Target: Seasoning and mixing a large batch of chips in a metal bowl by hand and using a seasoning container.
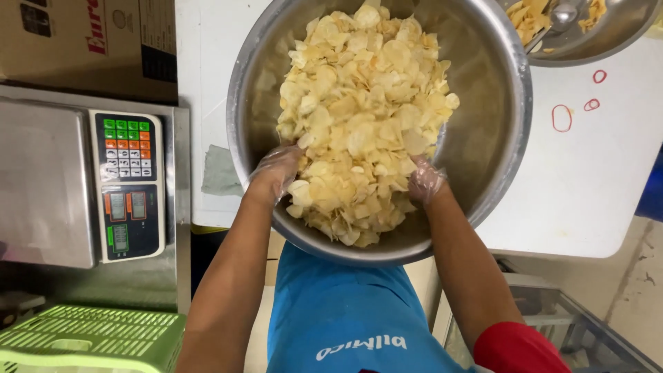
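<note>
Table [594, 179]: white top, running under and beyond both hands; red rubber bands [561, 118] lie on it off past the right hand.

Weighing scale [83, 186]: steel platter and coloured keypad, well out to the left of the left hand, bare, nothing on it.

Large steel bowl [483, 138]: sits at the table's near edge, both hands inside its near rim. By my reckoning the work is somewhere in the middle; the bowl holds a full heap and none has been portioned anywhere I can see.

Potato chips [366, 103]: pale yellow pile, rising away from the hands and spilling down between them.

Left hand [276, 173]: clear glove, fingers spread and pushed into the pile's near left flank.

Right hand [426, 182]: clear glove, fingers cupped loosely against the near right flank, partly buried; a closed grasp cannot be told.

Second bowl [615, 38]: far beyond the right hand, a few chips and a scoop.

Green crate [90, 338]: below the left elbow.
</note>
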